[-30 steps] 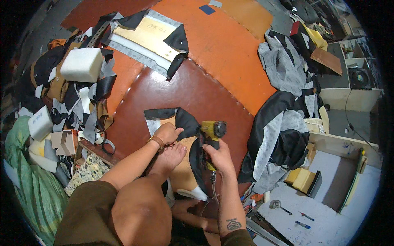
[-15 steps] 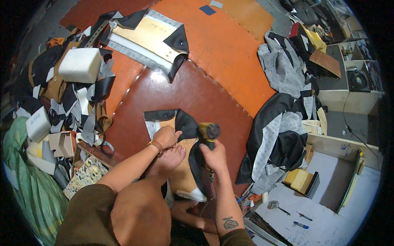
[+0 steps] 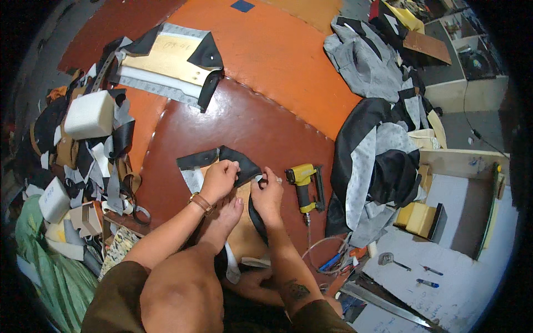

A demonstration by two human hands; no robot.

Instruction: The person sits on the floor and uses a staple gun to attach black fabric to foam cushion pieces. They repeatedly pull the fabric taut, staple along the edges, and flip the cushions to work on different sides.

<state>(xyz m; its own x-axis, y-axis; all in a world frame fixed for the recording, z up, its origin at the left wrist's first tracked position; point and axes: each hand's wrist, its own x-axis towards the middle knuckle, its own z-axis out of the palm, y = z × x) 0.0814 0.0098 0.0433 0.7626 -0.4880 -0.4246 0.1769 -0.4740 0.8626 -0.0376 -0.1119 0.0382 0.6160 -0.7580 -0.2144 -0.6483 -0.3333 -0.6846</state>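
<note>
A wooden panel [image 3: 240,230] lies in front of me, its edges wrapped in black fabric [image 3: 244,167] with a grey-white backing. My bare foot [image 3: 227,218] rests on the panel. At its far edge my left hand [image 3: 220,178] pinches the black fabric. To the right, my right hand [image 3: 267,195] has its fingers closed on the fabric's corner, where a bit of pale backing shows. Just beyond that hand, a yellow and black staple gun [image 3: 303,186] lies on the red-brown covering, its air hose running toward me.
A second part-covered panel [image 3: 172,58] lies farther off on the orange covering [image 3: 266,61]. Scraps and a white foam block [image 3: 89,115] crowd the left side. Black and grey fabric [image 3: 366,166] is heaped at the right, near a white board [image 3: 405,288] bearing pens.
My right hand has let go of the staple gun, which now lies on the floor covering, and has taken hold of the black fabric. My left hand has shifted onto the fabric's edge.
</note>
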